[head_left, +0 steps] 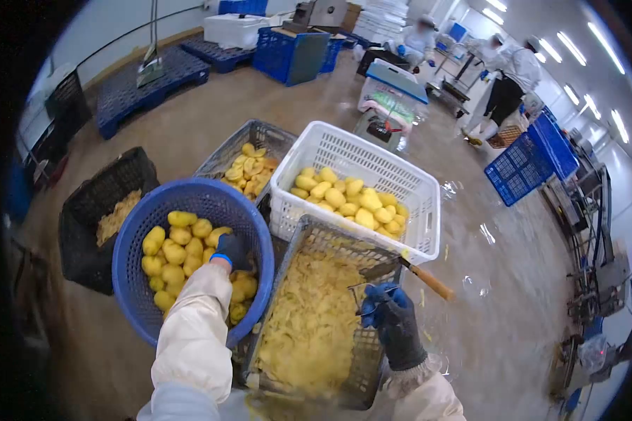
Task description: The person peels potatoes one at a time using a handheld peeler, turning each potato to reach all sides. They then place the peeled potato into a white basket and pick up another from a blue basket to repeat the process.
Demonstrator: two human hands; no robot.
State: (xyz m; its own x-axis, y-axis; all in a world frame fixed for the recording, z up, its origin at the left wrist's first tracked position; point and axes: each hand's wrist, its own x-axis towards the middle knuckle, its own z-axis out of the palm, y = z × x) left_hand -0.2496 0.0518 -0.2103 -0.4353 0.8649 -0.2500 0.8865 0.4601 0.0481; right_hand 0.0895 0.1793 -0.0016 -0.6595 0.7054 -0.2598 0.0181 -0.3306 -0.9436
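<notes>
My left hand (233, 252), in a dark glove, reaches into a round blue basket (128, 281) of potatoes (178, 254). Its fingers point down beside a potato and are mostly hidden, so their grip does not show. My right hand (393, 323), gloved in dark grey and blue, is closed around a peeler (358, 296) whose thin metal frame sticks out to the left. It hovers over the right side of a grey crate (298, 235) full of pale peelings (309, 316). A knife (432, 282) with a wooden handle lies across that crate's far right corner.
A white crate (428, 203) of peeled potatoes (351, 200) stands behind the peelings. Another grey crate (270, 133) holds potato pieces, and a black crate (84, 210) stands left. Blue pallets (140, 91) lie farther back. Several people (519, 67) work at the back right on the wet floor.
</notes>
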